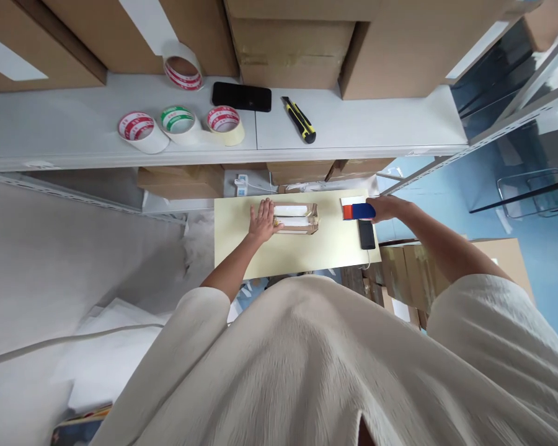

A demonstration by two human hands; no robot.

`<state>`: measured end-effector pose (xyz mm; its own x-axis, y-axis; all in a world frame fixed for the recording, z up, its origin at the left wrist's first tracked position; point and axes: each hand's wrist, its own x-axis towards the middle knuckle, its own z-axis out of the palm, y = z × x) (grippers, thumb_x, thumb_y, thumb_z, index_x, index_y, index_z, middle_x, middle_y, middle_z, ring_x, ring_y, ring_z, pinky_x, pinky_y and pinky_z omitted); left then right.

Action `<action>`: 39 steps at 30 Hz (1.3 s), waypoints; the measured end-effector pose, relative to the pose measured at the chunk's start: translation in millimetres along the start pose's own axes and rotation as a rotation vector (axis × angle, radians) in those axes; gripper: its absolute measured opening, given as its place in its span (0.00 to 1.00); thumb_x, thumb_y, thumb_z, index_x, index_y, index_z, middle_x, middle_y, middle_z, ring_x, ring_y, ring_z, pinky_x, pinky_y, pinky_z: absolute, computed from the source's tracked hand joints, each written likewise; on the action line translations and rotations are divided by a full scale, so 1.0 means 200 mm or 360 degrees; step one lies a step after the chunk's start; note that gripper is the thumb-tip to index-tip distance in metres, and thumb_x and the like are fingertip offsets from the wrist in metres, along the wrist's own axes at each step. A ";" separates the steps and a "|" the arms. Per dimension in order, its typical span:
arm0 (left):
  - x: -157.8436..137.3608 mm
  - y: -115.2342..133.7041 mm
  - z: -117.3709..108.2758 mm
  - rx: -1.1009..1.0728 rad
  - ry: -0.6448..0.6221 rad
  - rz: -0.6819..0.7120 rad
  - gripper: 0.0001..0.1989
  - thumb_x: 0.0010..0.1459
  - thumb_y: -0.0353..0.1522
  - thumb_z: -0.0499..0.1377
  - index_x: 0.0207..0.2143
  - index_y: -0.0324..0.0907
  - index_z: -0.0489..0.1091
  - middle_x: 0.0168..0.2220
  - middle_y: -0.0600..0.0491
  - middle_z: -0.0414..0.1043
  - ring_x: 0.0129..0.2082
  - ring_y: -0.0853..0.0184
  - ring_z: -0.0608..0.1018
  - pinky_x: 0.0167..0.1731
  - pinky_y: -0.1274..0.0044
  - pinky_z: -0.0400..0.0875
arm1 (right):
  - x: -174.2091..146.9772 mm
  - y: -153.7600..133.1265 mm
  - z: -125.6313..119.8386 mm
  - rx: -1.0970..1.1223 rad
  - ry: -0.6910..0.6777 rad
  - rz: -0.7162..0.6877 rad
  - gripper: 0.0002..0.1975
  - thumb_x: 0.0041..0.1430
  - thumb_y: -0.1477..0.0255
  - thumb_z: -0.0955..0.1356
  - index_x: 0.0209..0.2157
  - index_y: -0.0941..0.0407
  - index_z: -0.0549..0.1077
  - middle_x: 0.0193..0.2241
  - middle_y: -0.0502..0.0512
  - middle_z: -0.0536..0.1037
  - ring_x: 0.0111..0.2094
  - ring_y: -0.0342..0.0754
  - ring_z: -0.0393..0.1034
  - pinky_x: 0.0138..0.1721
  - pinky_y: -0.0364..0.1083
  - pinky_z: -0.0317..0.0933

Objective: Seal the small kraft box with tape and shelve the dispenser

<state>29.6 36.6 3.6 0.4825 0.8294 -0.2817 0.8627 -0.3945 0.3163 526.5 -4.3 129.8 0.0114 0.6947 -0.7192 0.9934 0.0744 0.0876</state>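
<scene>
On the pale yellow table [232, 254], a small cardboard box [292, 230] lies with white strips along its top and shiny brown tape at its right end. My left hand [263, 222] rests flat over the box's left end, fingers spread. At the table's right side, my right hand [382, 207] has its fingers closed around the right end of a blue-and-orange tool [360, 212]; its exact kind is unclear. Something white and flat [351, 201] shows just behind the tool. A dark phone-like device [366, 235] with a white cable lies below it, near my right hand.
Several tape rolls [181, 121], a black phone [242, 96] and a yellow-and-black utility knife [299, 120] sit on the grey shelf [353, 136] above the table. Large cartons [297, 56] stand behind them. More cardboard boxes [409, 272] are stacked to the table's right.
</scene>
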 end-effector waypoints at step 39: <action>0.26 0.48 0.06 0.0253 -0.0358 0.0225 0.74 0.54 0.49 0.80 0.89 0.45 0.40 0.87 0.31 0.40 0.87 0.29 0.40 0.81 0.39 0.31 | 0.54 -0.87 0.19 0.0086 0.0172 -0.0087 0.31 0.61 0.56 0.81 0.62 0.53 0.81 0.57 0.71 0.84 0.65 0.80 0.75 0.67 0.74 0.53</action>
<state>139.5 36.4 8.4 0.6056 0.6603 -0.4441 0.7889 -0.5715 0.2260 359.2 30.1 10.5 -0.0523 0.7640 -0.6431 0.9969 0.0775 0.0110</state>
